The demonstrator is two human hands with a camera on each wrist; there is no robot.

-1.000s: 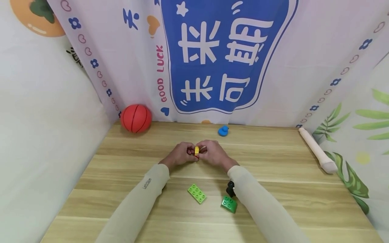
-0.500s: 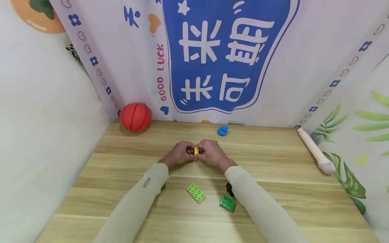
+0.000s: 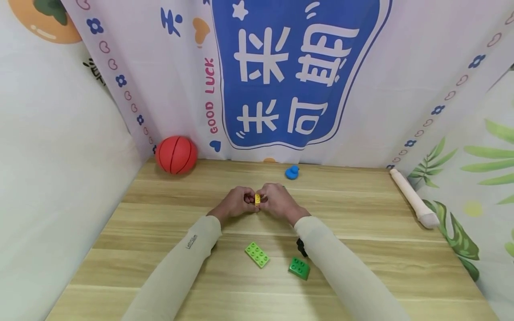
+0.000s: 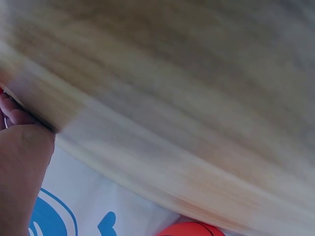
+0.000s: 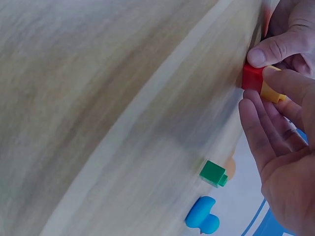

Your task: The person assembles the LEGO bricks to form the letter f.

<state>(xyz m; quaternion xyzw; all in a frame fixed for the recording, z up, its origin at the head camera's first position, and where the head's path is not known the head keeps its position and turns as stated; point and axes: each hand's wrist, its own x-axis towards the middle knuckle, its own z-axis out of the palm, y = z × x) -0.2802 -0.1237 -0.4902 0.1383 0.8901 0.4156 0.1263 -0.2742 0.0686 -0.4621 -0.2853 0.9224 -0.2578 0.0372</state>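
Over the far middle of the table, my two hands meet at a yellow toy brick [image 3: 258, 199] and a red brick [image 5: 252, 77]. In the right wrist view the yellow one sits against the red one's studded side. My left hand [image 3: 236, 202] holds the red brick, its thumb pressed on it. The yellow brick is pinched by my right hand [image 3: 279, 203], whose other fingers extend below. Fingers cover much of both bricks. Nearer the body lie a flat light green brick [image 3: 257, 254] and a dark green brick [image 3: 299, 268].
A blue rubber duck [image 3: 292, 172] stands at the back, with a small green brick [image 5: 213, 173] near it. A red ball [image 3: 176, 155] sits in the back left corner. Along the right edge lies a pale microphone-shaped object [image 3: 415, 199]. Printed cloth [image 3: 361, 133] hangs behind the table.
The head view has shifted slightly. Both hands stay at the bricks and have drawn a little closer together; the red showing under the yellow brick earlier is now covered by fingers.
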